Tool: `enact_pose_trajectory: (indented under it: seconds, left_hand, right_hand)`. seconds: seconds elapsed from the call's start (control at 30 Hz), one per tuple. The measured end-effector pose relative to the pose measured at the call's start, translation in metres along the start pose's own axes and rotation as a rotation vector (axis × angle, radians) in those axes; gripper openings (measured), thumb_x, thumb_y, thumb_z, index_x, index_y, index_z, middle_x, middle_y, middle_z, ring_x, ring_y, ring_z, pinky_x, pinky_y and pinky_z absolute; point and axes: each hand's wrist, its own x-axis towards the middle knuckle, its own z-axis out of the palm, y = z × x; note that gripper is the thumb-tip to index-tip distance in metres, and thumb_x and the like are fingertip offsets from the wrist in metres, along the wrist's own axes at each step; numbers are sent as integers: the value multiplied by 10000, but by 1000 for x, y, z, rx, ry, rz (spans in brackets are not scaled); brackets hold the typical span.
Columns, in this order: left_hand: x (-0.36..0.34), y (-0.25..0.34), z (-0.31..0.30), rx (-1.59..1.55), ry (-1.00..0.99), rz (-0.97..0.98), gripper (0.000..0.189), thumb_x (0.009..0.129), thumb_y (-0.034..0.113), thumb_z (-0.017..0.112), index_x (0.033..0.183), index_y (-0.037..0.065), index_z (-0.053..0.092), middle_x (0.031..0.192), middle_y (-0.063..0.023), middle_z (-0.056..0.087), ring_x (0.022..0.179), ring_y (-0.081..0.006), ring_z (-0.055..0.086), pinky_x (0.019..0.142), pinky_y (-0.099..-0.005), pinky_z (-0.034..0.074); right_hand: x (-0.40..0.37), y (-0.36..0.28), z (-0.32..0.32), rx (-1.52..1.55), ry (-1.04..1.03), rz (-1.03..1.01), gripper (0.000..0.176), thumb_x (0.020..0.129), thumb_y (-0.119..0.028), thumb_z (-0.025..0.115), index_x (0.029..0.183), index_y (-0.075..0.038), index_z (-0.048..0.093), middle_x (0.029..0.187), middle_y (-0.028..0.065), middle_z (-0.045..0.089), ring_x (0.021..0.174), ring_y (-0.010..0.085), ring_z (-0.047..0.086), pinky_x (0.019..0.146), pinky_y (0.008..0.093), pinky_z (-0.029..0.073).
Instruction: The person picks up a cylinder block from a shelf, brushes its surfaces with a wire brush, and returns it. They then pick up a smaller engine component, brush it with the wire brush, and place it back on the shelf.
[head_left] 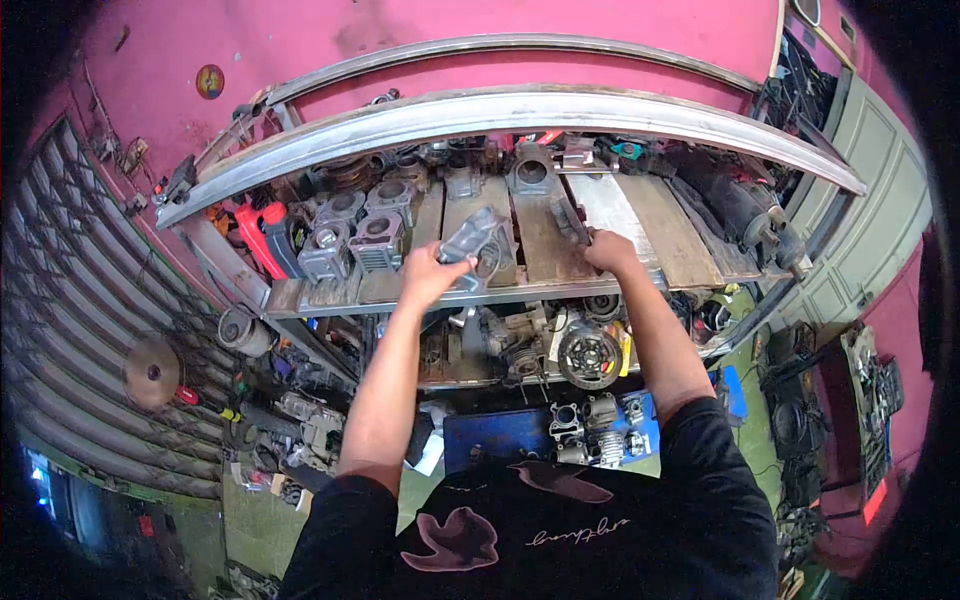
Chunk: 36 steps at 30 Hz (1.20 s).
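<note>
My left hand [430, 276] is closed on a grey metal engine casting [472, 236], held over the front edge of the upper shelf. A round opening shows in the metal near my thumb. Farther right, my right hand [610, 252] has its fingers closed round a dark, narrow piece [569, 219] above the shelf boards; its kind cannot be made out. Left of the casting stand several grey engine cylinder blocks [379, 228]. Behind, between both hands, another cylinder block [532, 172] sits on the boards [545, 255].
A metal beam [520, 106] spans the rack above my hands. Red bottles [262, 240] stand at the shelf's left end, a large cylindrical part [765, 222] lies at its right. Below are a round disc part [589, 357] and a blue tray [480, 432] with engine parts.
</note>
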Motion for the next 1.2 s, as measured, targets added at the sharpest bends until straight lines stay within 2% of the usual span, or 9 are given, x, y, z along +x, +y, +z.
enact_pose_trajectory:
  seconds: [0.1, 0.2, 0.47, 0.63, 0.77, 0.87, 1.0, 1.1, 1.2]
  left_hand:
    - [20, 16, -20, 88, -146, -38, 477, 753, 285, 901, 1070, -37, 749, 943, -72, 760, 801, -132, 664, 776, -307, 528]
    - [41, 44, -37, 430, -220, -42, 588, 670, 436, 916, 1090, 46, 784, 916, -125, 778, 801, -225, 719, 798, -359, 550]
    - [100, 63, -59, 620, -593, 66, 541, 662, 512, 883, 1080, 175, 813, 963, -96, 781, 850, -232, 694, 803, -330, 529]
    - [133, 23, -48, 726, -308, 30, 738, 749, 762, 710, 1323, 297, 697, 1328, -115, 682, 1256, -370, 573, 1048, -676, 326]
    - [58, 37, -21, 958, 91, 380, 510, 850, 438, 752, 1324, 261, 683, 1472, -48, 556, 1322, -291, 457, 1007, -615, 320]
    - [1, 10, 11, 714, 402, 325, 800, 800, 511, 787, 1466, 151, 530, 1379, -141, 589, 1243, -368, 478, 958, -576, 359]
    - [-42, -28, 30, 546, 257, 162, 976, 771, 486, 829, 1541, 81, 387, 1421, -170, 560, 1232, -406, 485, 939, -608, 398]
    - [-45, -51, 34, 529, 298, 219, 883, 859, 402, 775, 1528, -8, 370, 1397, -181, 576, 1215, -397, 504, 961, -584, 389]
    - [-38, -61, 26, 600, 298, 169, 792, 897, 345, 737, 1490, -64, 407, 1338, -188, 604, 1218, -382, 504, 964, -560, 397]
  right_hand:
    - [-2, -23, -14, -563, -58, 145, 488, 865, -444, 619, 1260, -176, 720, 1240, 119, 724, 1211, 307, 643, 1140, 634, 263]
    - [2, -46, -13, -533, 193, 67, 450, 858, -406, 657, 1221, -153, 736, 1259, 121, 712, 1279, 317, 577, 1144, 652, 243]
    - [40, -119, 32, 566, -401, -794, 845, 840, -617, 729, 1563, -312, 414, 1469, 87, 592, 1425, 308, 474, 1104, 761, 172]
    - [33, -129, 39, 462, -196, -458, 851, 841, -631, 727, 1528, -192, 482, 1408, 135, 633, 1372, 329, 533, 1126, 709, 211]
    - [30, -136, 41, 461, -55, -311, 804, 843, -638, 722, 1439, -116, 586, 1335, 170, 673, 1297, 341, 597, 1114, 688, 259]
    - [39, -140, 59, 483, 42, -185, 781, 840, -614, 741, 1378, -59, 627, 1258, 190, 707, 1199, 341, 659, 1054, 604, 379]
    - [26, -154, 62, 766, -82, -119, 675, 834, -529, 791, 1211, 24, 707, 1166, 244, 727, 1051, 338, 729, 860, 404, 551]
    - [64, -152, 124, 732, -59, 29, 593, 859, -496, 778, 1149, 18, 721, 1089, 202, 744, 927, 280, 737, 786, 422, 562]
    - [-2, -190, 61, 537, -106, 47, 551, 893, -478, 755, 1123, 22, 717, 1019, 155, 737, 838, 231, 693, 748, 430, 561]
